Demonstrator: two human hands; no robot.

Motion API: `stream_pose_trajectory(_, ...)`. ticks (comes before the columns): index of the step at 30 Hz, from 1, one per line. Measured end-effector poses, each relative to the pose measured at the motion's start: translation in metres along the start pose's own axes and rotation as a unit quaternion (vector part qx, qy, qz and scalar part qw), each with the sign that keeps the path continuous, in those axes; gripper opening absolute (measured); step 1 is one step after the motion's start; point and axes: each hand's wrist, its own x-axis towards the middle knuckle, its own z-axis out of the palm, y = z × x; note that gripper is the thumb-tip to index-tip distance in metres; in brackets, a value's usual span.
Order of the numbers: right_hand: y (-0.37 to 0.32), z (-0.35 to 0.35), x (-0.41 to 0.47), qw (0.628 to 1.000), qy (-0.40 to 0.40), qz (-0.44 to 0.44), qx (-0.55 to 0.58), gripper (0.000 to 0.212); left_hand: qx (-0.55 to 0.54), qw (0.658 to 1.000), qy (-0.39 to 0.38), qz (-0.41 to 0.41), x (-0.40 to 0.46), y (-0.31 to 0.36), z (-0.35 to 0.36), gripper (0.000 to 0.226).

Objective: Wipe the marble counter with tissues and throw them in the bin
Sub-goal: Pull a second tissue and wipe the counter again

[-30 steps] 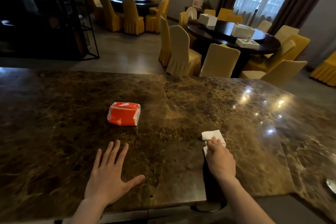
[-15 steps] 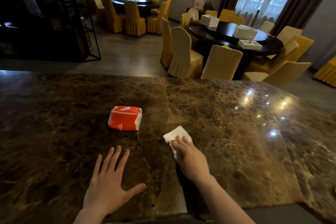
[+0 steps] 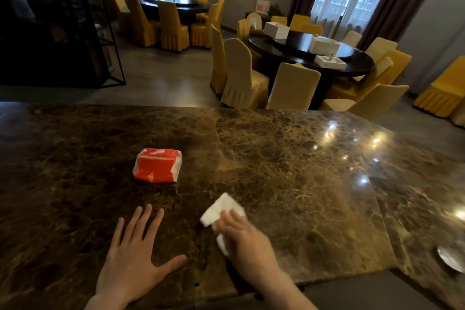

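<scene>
A person is wiping a brown marble counter [image 3: 289,171] in a banquet room, seen from a head-worn camera. Nearest the camera, the left hand [image 3: 136,257] is lying flat on the stone, fingers spread and gripping nothing. Just to its right, the right hand [image 3: 245,236] is pressing a folded white tissue [image 3: 221,209] against the surface, fingers bent over its near end; the blur there is suggesting a stroke in progress. The tissue's free end is pointing away and to the left, its long axis running diagonally toward an orange-and-white tissue pack [image 3: 157,165], which is sitting farther out on the counter, slightly nearer the left hand. To the right, bare stone is stretching away under ceiling-light reflections, probably wiping ground that only the right hand can cover easily. No bin is showing anywhere. Beyond the counter, yellow-covered chairs [image 3: 242,75] are ringing a dark round dining table [image 3: 302,53] carrying white boxes.
</scene>
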Motion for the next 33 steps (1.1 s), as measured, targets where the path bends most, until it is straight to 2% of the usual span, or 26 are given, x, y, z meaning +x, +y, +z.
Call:
stream_pose_trajectory(2, 0.051, -0.032, -0.012, 0.992, 0.044, 0.115, -0.009, 0.04, -0.002, 1.0, 0.0, 0.001, -0.001, 0.001, -0.002, 0.127)
stream_pose_trajectory(4, 0.095, -0.06, -0.026, 0.968, 0.084, 0.234, -0.025, 0.041, 0.001, 1.0, 0.001, 0.003, -0.002, 0.003, -0.005, 0.127)
stream_pose_trajectory(7, 0.11, -0.067, -0.03, 0.943, 0.112, 0.308, -0.062, 0.043, 0.005, 1.0, -0.006, -0.003, -0.002, 0.005, -0.005, 0.128)
stream_pose_trajectory(10, 0.056, -0.035, -0.014, 0.958, 0.118, 0.256, -0.055, 0.045, 0.01, 1.0, -0.004, -0.002, -0.001, 0.004, -0.003, 0.126)
stream_pose_trajectory(14, -0.039, 0.024, -0.003, 0.993, 0.06, 0.098, -0.001, 0.047, 0.011, 1.0, -0.003, -0.004, 0.0, 0.003, 0.0, 0.126)
stream_pose_trajectory(17, -0.041, 0.021, -0.008, 1.0, 0.017, 0.005, -0.02, 0.045, 0.011, 1.0, -0.006, -0.005, 0.0, 0.002, -0.001, 0.126)
stream_pose_trajectory(19, -0.008, -0.004, -0.016, 0.999, 0.011, 0.033, -0.011, 0.043, 0.006, 1.0, -0.007, -0.004, -0.001, 0.001, -0.002, 0.126)
stream_pose_trajectory(23, 0.063, -0.06, -0.037, 0.965, 0.084, 0.247, 0.007, 0.036, 0.004, 1.0, -0.007, 0.001, -0.003, 0.002, -0.005, 0.128)
stream_pose_trajectory(26, 0.072, -0.065, -0.038, 0.945, 0.117, 0.304, -0.039, 0.035, 0.011, 1.0, -0.016, 0.003, -0.004, 0.004, -0.006, 0.128)
stream_pose_trajectory(29, 0.031, -0.034, -0.025, 0.958, 0.117, 0.253, -0.073, 0.037, 0.01, 1.0, -0.005, 0.001, -0.002, 0.004, -0.004, 0.128)
stream_pose_trajectory(33, -0.03, 0.016, 0.001, 0.995, 0.049, 0.088, -0.029, 0.051, 0.016, 1.0, -0.009, -0.006, -0.001, 0.001, -0.002, 0.129)
